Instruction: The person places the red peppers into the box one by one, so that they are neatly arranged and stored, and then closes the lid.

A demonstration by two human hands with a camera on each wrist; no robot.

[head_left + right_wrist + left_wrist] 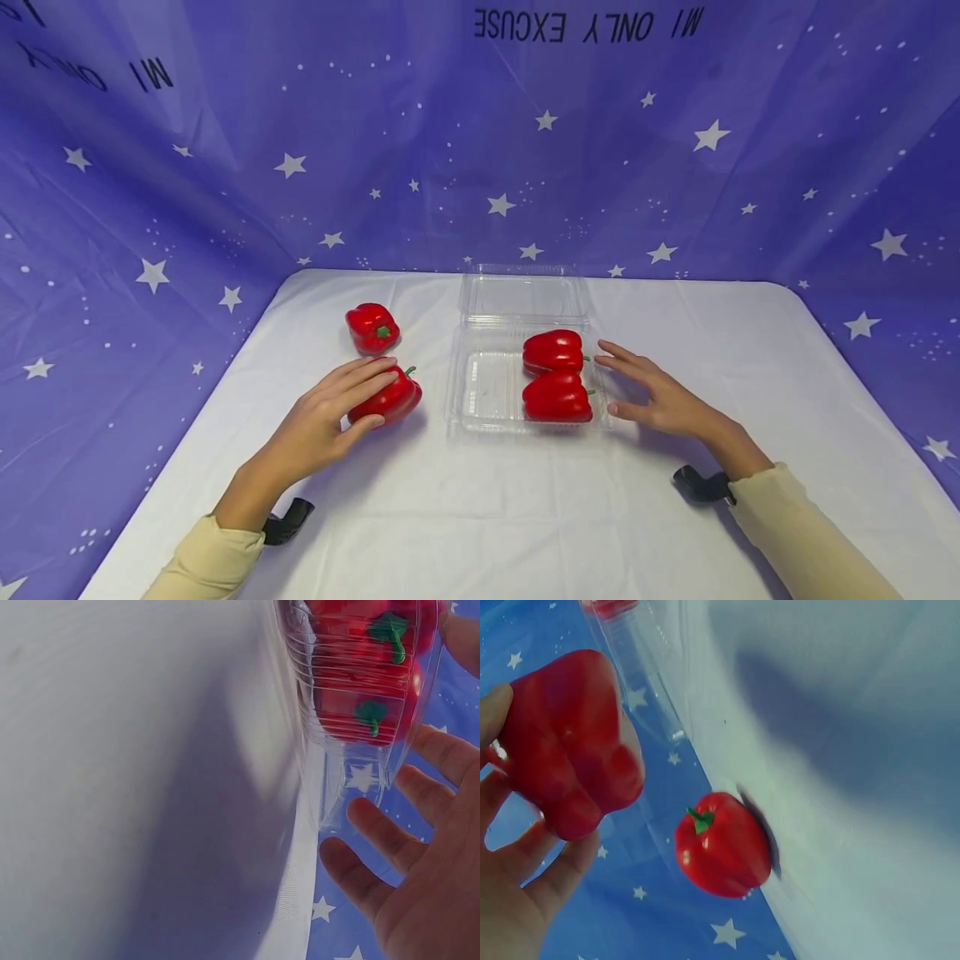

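- Left grip (326,419): fingers over the top of the held bell pepper (402,402), thumb on its near side, pinching it between them. From the left wrist view I judge it raised off the worktop (480,517); the gap is hard to read.
- Position: this red pepper is left of the clear plastic clamshell (487,385), apart from it, green stem (411,370) towards the far right.
- Clamshell: lid (525,296) folded back on the far side. The far boxed pepper (551,350) and near boxed pepper (557,400) lie side by side in the right part of the base, stems to the right; the left part holds no pepper.
- Right grip (663,406): fingers spread, just beside the right wall. Contact: cannot tell.
- Loose bell pepper (367,325): just beyond my left fingers.
- Method, my judgement: clear the base's left rim before lowering; squeeze lightly, as the skin looks slick; match the stem direction; brace the thin wall with the right grip so the clamshell cannot skid.
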